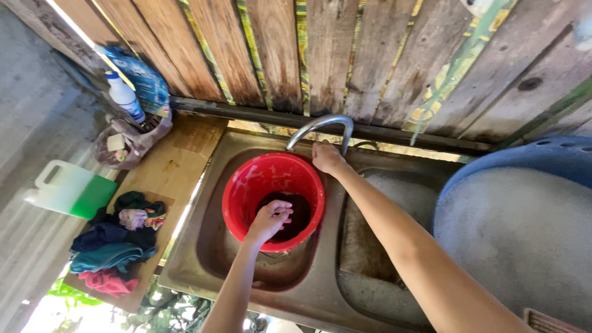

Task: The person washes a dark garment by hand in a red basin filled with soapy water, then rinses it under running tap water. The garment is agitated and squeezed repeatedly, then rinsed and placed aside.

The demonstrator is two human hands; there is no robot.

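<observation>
Overhead, a weathered plank fence (320,49) fills the top of the view, with a metal double sink (320,290) set below it. At the right edge sits a big blue tub (542,157) filled with pale sudsy water. In the sink's left basin stands a red bucket (237,203), directly under the spout of a curved metal tap (320,125). A wooden counter (166,163) runs along the left of the sink and carries a heap of coloured clothes (114,246), a translucent jug holding green liquid (69,190) hanging off its outer edge, a brown bag of small items (139,139), a blue packet (145,77) and a white spray bottle with a blue cap (125,97).

Inside the bucket lies a dark wet cloth (299,216). The left hand (269,219) reaches down into the bucket, its fingers curled narrow and pressing on the cloth; whether they truly grip it cannot be told. The right hand (327,157) rests at the base of the tap, just behind the bucket's rim, fingers bent in around the fitting, though how tightly they close is hidden
</observation>
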